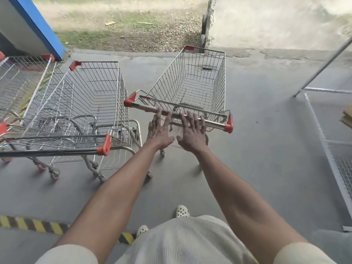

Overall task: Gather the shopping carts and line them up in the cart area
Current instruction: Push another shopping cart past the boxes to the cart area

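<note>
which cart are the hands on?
The lone cart on the right, skewed: left hand and right hand both lay straight fingers over its handle. The carts to its left stand untouched.

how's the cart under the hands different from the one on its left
The cart under the hands sits skewed, handle slanting; the left cart stands straighter, beside another cart at far left. The left hand and right hand lay straight fingers on the skewed cart's handle; the left cart is untouched. Its handle bar looks dark, the other's shiny silver. Both are empty wire carts with red corner caps.
</note>
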{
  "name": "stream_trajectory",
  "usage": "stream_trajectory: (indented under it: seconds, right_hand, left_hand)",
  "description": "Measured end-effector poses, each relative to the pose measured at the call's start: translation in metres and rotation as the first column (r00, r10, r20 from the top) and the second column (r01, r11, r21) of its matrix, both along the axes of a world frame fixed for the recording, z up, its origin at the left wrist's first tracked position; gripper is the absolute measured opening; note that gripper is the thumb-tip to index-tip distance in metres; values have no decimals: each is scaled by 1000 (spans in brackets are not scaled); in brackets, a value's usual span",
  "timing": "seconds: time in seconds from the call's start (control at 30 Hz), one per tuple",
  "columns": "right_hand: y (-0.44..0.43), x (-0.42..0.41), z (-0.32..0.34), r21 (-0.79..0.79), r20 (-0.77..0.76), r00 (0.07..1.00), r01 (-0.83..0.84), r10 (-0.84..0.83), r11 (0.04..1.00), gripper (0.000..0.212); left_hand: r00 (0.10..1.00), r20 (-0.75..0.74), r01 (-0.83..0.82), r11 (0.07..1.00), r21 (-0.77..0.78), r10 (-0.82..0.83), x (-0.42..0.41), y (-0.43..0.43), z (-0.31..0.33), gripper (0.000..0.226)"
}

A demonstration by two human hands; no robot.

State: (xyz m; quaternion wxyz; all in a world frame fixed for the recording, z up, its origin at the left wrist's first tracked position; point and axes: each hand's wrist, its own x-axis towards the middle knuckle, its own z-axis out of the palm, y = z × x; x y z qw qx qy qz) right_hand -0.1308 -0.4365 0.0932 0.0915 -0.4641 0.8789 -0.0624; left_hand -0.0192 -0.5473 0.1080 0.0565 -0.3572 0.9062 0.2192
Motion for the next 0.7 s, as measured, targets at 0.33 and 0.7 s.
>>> stream_trajectory:
  seconds: [0.33,0.7]
  right_hand:
    - [32,102,-58,90,301,947,-143,110,986,73]
    - [8,241,-75,95,504,757,-528,417,844,51]
  left_hand:
    - [973,27,-231,967,109,229,77,52,-44,95]
    - [488,61,-790,410,456,871,285,136,-88,59]
